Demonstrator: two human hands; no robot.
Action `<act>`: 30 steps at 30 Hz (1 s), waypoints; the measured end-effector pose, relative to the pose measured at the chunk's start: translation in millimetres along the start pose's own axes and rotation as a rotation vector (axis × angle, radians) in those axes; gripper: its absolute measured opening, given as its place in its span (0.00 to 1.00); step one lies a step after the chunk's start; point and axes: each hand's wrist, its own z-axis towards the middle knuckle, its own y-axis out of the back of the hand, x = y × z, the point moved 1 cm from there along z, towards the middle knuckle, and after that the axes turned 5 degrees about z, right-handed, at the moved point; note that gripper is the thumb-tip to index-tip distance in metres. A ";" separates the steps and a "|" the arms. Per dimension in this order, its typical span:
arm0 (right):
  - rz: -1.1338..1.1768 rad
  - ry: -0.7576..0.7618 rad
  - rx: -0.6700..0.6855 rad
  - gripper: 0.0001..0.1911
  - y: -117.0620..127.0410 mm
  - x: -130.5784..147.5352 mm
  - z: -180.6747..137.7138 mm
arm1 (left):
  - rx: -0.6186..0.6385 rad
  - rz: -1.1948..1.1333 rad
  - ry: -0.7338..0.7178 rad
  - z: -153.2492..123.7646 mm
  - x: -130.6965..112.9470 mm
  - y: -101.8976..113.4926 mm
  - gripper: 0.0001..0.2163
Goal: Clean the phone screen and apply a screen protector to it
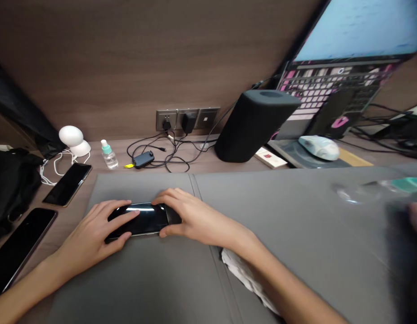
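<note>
I have the handled phone (144, 220) lying screen up on the grey mat (141, 283), its long edges running roughly left to right. My left hand (102, 225) is half open over its left end, thumb along the near edge, other fingers reaching the far edge and one finger laid across the glass. My right hand (184, 216) makes a wide C at its right end, fingertips at the far edge and thumb at the near corner, so I have hold of it from both ends.

Beyond the phone, the mat's far edge gives way to a strip of bench (203, 167) with tangled cables (176, 153) and a dropper bottle (109, 157). Left of the phone, past the mat's side edge, lie a smaller phone (67, 185) and a larger phone (22, 247). The broadest stretch of mat spreads to the phone's right; a crumpled white cloth (244, 276) sits there on the near side, partly under my forearm.
</note>
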 end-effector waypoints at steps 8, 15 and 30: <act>-0.003 -0.010 0.009 0.31 1.8 -1.4 -6.4 | 0.046 0.074 -0.046 -2.7 1.5 -3.4 0.23; 0.052 0.005 0.007 0.30 7.0 -14.5 -12.3 | 0.072 0.101 -0.063 0.3 -1.1 -0.8 0.23; 0.204 -0.039 -0.094 0.22 -1.5 -19.8 -5.3 | 0.140 0.056 -0.023 -6.0 -1.7 -3.4 0.25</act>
